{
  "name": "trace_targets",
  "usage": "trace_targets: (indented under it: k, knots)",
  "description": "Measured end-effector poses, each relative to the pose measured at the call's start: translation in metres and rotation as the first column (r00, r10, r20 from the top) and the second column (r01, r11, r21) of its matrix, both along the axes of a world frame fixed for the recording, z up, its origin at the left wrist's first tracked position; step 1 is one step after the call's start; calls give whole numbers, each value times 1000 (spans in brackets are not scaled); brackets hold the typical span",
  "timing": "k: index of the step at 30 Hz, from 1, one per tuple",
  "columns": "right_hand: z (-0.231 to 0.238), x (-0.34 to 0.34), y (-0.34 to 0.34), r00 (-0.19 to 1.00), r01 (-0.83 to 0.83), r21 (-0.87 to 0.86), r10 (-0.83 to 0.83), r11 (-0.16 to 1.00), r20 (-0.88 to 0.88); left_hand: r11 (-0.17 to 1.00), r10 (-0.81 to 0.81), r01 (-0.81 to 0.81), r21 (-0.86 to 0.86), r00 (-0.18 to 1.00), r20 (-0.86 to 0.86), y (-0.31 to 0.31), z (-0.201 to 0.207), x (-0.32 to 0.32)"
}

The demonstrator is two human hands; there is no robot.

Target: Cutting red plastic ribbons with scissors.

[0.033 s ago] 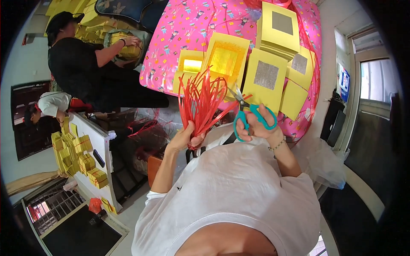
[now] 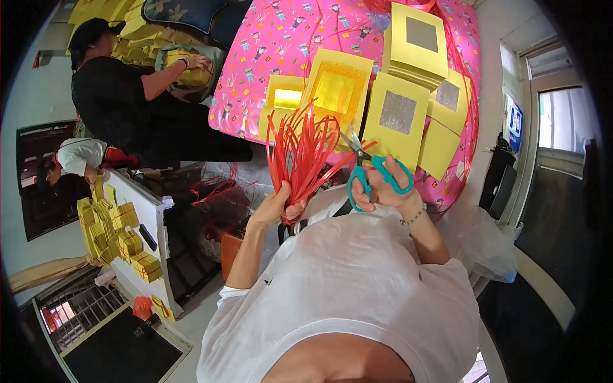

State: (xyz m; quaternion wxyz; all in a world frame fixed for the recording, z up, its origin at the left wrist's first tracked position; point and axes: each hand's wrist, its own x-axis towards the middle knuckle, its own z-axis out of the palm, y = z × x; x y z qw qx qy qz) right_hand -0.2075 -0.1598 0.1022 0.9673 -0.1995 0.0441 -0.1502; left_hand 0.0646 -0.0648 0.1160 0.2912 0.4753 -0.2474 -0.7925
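My left hand (image 2: 279,205) is closed around the lower end of a bundle of red plastic ribbon strips (image 2: 300,150), whose loose loops and ends fan upward. With its fingers through the teal handles, my right hand (image 2: 393,188) grips a pair of scissors (image 2: 360,167). The scissor blades are spread and point up and left, beside the right side of the bundle. A single red strip runs from the bundle past the blades toward the right. Just beyond the scissors lies a stack of yellow paper sheets with a silver square (image 2: 396,112).
A pink patterned table (image 2: 255,51) holds more yellow paper stacks (image 2: 415,38) and gold-centred sheets (image 2: 335,83). One person in black (image 2: 115,102) sits at the left; another in white (image 2: 80,156) bends by a white table (image 2: 159,255) with tied yellow bundles. A clear plastic bag (image 2: 488,246) is at right.
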Motion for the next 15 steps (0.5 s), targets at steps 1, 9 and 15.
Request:
trace_targets:
  k: [1, 9, 15]
  knots:
    - [2, 1, -1, 1000, -12, 9, 12, 1000, -6, 1000, -8, 7, 25, 1000, 18, 0, 0, 0]
    - [2, 12, -4, 998, 56, 152, -52, 987, -36, 998, -54, 50, -43, 993, -104, 3, -1, 2]
    - [1, 19, -2, 987, 158, 257, -148, 953, -60, 999, -39, 39, -9, 995, -96, 2, -1, -1]
